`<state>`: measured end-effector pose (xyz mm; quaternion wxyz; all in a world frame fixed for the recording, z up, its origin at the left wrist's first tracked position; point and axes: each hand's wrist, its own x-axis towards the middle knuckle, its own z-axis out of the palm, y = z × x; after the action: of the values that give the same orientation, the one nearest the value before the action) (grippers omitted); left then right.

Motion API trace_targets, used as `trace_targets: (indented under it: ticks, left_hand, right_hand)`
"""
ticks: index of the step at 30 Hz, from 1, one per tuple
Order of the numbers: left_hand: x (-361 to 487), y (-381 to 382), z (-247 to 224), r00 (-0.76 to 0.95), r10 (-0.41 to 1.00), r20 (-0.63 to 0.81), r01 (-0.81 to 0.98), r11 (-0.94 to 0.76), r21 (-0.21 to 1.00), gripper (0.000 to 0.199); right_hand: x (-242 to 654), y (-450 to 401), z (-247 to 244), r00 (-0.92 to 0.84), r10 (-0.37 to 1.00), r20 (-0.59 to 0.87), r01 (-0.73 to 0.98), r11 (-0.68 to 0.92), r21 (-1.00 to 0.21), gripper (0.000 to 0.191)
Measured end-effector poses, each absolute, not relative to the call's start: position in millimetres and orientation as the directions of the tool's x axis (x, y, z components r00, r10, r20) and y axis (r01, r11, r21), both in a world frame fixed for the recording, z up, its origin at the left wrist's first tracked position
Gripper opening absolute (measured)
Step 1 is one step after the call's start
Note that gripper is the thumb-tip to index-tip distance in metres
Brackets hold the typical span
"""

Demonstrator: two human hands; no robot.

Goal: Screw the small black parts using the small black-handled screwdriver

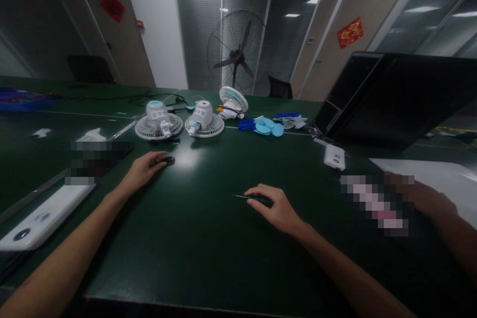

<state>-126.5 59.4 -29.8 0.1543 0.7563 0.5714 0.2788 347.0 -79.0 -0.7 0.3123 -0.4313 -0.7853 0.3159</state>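
Note:
My right hand [274, 206] is closed around the dark handle of a screwdriver [261, 199], whose thin metal shaft points left, just above or on the green table. Farther forward on the left, my left hand [147, 166] pinches a small black object [169, 160] close to the tabletop; its kind is too dark to make out. Beyond my left hand, two small white fans [158, 121] [204, 120] lie face down on their grilles. A third white fan [233, 102] rests tilted behind them, with a dark cord around it.
Blue fan blades [269, 127] lie beside blue-and-white gloves [248, 124]. A white fan base [48, 213] is at left, a smaller white piece [334, 156] at right. Another person's hand [428, 196] rests at right, near a blurred-out patch. A large black monitor [410, 99] stands behind it.

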Motion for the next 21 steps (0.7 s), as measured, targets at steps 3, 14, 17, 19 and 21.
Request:
trace_targets:
  ticks: [3, 14, 17, 19, 21]
  left_hand:
    - [-132.7, 56.6, -28.6, 0.158, 0.957, 0.244, 0.798, -0.269, 0.539, 0.067]
    - [-123.4, 53.1, -19.2, 0.067, 0.934, 0.35, 0.83, -0.247, 0.501, 0.055]
    - [-112.0, 51.0, -17.2, -0.008, 0.937, 0.35, 0.771, -0.217, 0.598, 0.055]
    - [-106.4, 50.7, -16.6, -0.007, 0.945, 0.327, 0.735, -0.217, 0.643, 0.055]
    - [-103.4, 51.3, -16.7, -0.002, 0.948, 0.319, 0.724, -0.219, 0.655, 0.055]
  right_hand:
    - [347.6, -78.9, -1.1, -0.437, 0.873, 0.218, 0.481, 0.432, -0.763, 0.022]
    - [346.9, -79.2, 0.2, -0.44, 0.871, 0.22, 0.485, 0.437, -0.758, 0.021]
    - [347.2, -79.1, -1.1, -0.436, 0.87, 0.23, 0.492, 0.444, -0.749, 0.021]
    - [347.2, -79.0, -1.8, -0.437, 0.868, 0.236, 0.487, 0.449, -0.749, 0.02]
    - [347.2, -78.8, -1.8, -0.44, 0.868, 0.23, 0.488, 0.447, -0.75, 0.02]
